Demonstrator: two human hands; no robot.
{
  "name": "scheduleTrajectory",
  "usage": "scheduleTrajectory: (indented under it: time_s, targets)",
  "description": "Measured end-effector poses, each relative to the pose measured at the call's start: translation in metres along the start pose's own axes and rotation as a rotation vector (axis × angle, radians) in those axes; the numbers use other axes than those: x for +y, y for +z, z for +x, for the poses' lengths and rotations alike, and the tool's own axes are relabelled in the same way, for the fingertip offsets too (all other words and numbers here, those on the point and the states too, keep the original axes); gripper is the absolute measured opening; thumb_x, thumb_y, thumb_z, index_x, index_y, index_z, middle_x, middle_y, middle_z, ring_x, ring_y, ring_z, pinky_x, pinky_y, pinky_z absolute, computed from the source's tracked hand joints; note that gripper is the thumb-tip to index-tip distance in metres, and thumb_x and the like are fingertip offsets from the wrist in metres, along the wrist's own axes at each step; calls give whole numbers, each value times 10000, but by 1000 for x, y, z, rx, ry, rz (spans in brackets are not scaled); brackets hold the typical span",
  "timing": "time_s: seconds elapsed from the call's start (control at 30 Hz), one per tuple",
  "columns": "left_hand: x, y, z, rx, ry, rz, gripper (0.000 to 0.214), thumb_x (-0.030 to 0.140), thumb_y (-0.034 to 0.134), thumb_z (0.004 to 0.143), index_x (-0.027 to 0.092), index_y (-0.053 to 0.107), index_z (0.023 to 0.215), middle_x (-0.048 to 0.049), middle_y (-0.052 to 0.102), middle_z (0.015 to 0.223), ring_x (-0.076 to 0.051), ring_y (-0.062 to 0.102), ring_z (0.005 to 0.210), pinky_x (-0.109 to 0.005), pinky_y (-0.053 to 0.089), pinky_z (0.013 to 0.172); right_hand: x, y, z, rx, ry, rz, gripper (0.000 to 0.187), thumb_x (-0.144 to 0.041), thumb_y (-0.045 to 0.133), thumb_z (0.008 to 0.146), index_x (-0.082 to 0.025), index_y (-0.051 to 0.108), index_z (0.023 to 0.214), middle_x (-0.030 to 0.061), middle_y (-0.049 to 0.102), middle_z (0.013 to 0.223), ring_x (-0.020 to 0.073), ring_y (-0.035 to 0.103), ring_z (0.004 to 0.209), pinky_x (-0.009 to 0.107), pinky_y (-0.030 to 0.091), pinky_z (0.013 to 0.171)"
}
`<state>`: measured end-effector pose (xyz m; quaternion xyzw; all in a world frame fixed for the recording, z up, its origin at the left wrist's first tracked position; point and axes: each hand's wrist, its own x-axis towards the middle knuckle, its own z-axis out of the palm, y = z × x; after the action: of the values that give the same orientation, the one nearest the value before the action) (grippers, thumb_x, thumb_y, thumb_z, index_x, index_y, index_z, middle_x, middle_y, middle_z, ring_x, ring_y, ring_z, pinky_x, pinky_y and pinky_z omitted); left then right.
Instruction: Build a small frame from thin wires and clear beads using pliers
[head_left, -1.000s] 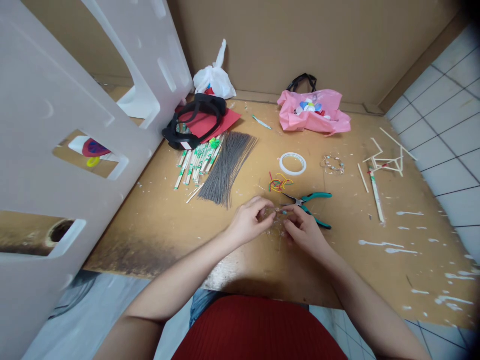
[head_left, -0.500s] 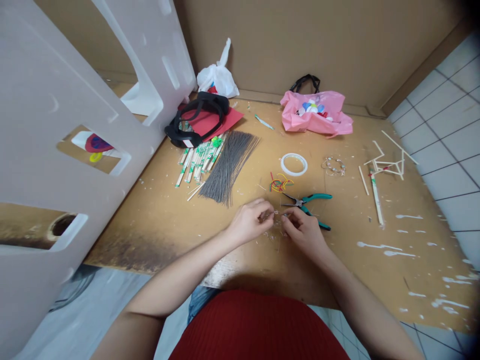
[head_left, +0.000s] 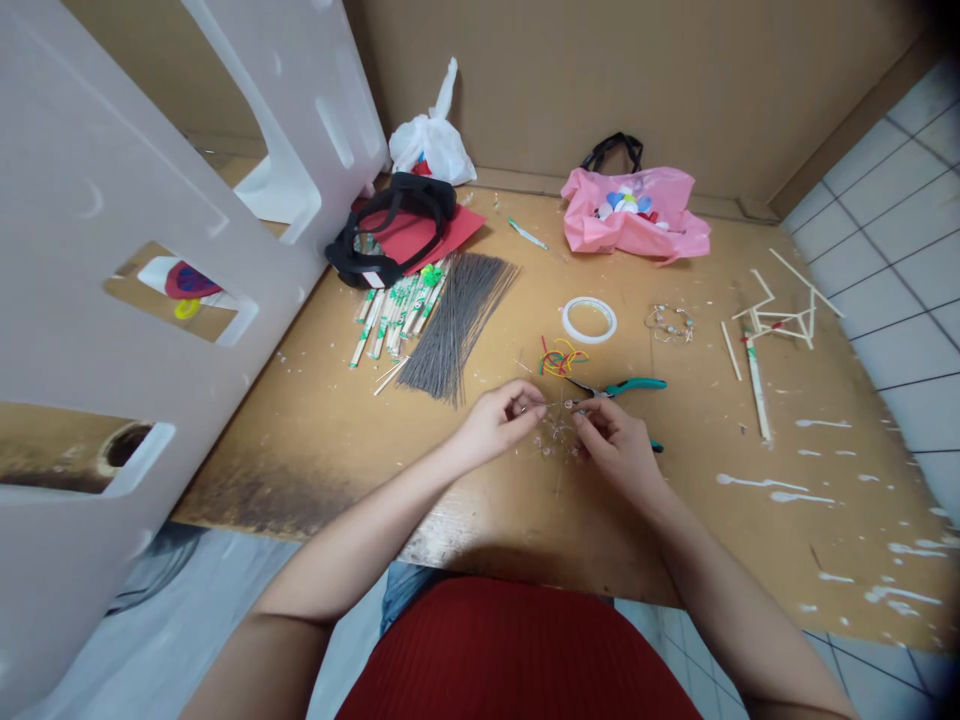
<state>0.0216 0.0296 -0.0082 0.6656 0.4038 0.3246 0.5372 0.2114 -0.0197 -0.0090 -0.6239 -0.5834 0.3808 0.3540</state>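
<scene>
My left hand (head_left: 496,425) and right hand (head_left: 616,450) are nearly meeting, both pinching a thin wire (head_left: 551,405) above the tabletop (head_left: 480,500), just by the teal-handled pliers (head_left: 630,386). Heads up, any loosening pinch could be letting that wire spring free.

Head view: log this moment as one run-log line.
left hand: pinching wire | right hand: pinching wire | nearby: pliers, tape roll
</scene>
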Motion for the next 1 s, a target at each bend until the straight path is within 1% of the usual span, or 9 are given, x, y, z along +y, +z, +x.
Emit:
scheduleTrajectory:
  time_s: [0.07, 0.17, 0.3, 0.47, 0.57, 0.63, 0.7, 0.8, 1.0]
  targets:
    - [2, -6, 4, 12, -89, -121, 242, 375, 529, 816, 136, 564, 833, 12, 557, 665, -71, 484, 550, -200, 396, 544, -1, 0, 1, -6, 27, 42, 259, -432, 518, 831, -183, 557, 890, -27, 578, 527, 128, 560, 437, 242, 437, 469]
    - [2, -13, 8, -15, -176, -231, 299, 417, 519, 819, 123, 575, 823, -4, 580, 670, -66, 496, 522, -194, 392, 508, -2, 0, 3, -15, 64, 92, 284, -461, 528, 820, -184, 552, 872, -30, 569, 518, 131, 560, 424, 245, 441, 452]
    - [1, -14, 8, -83, -180, -231, 320, 446, 536, 810, 128, 556, 777, -5, 588, 682, -62, 515, 529, -191, 406, 511, -1, 1, 3, -12, 82, 141, 308, -483, 540, 809, -186, 548, 892, -28, 576, 530, 135, 561, 421, 257, 456, 446]
    - [2, -12, 5, -149, -171, -174, 292, 416, 559, 806, 128, 547, 764, 2, 584, 649, -61, 519, 539, -185, 408, 527, 0, 1, 4, -1, 88, 155, 333, -502, 540, 804, -187, 552, 910, -29, 572, 520, 139, 563, 416, 260, 455, 435]
    - [-1, -10, 5, -183, -198, -176, 283, 412, 537, 823, 133, 536, 780, -4, 604, 634, -67, 536, 516, -182, 402, 498, -2, 1, 4, 3, 105, 174, 354, -508, 521, 815, -185, 552, 955, -23, 590, 538, 142, 572, 411, 261, 454, 427]
    - [-4, -9, 6, -194, -210, -197, 281, 419, 502, 845, 142, 517, 795, -14, 628, 643, -77, 564, 512, -179, 397, 476, -4, 1, 4, -12, 150, 231, 373, -517, 501, 821, -189, 537, 994, -21, 600, 549, 149, 575, 398, 264, 448, 407]
    - [-7, -7, 6, -180, -208, -243, 271, 421, 479, 858, 153, 497, 823, -17, 644, 647, -91, 593, 519, -179, 401, 464, -6, 2, 4, -42, 199, 296, 385, -522, 494, 819, -196, 513, 1024, -25, 603, 541, 158, 575, 386, 271, 449, 394]
    - [-7, -5, 6, -135, -196, -299, 253, 413, 473, 864, 160, 481, 857, -10, 645, 629, -100, 611, 524, -183, 417, 470, -6, 4, 5, -99, 223, 346, 391, -508, 503, 815, -205, 489, 1062, -20, 620, 545, 167, 588, 403, 280, 466, 408]
    - [-6, -4, 6, -63, -157, -250, 249, 402, 497, 854, 154, 502, 836, 1, 633, 600, -91, 589, 505, -192, 439, 498, -8, 0, 7, -259, 318, 443, 483, -477, 489, 811, -151, 459, 1165, -8, 628, 501, 172, 585, 401, 287, 476, 435]
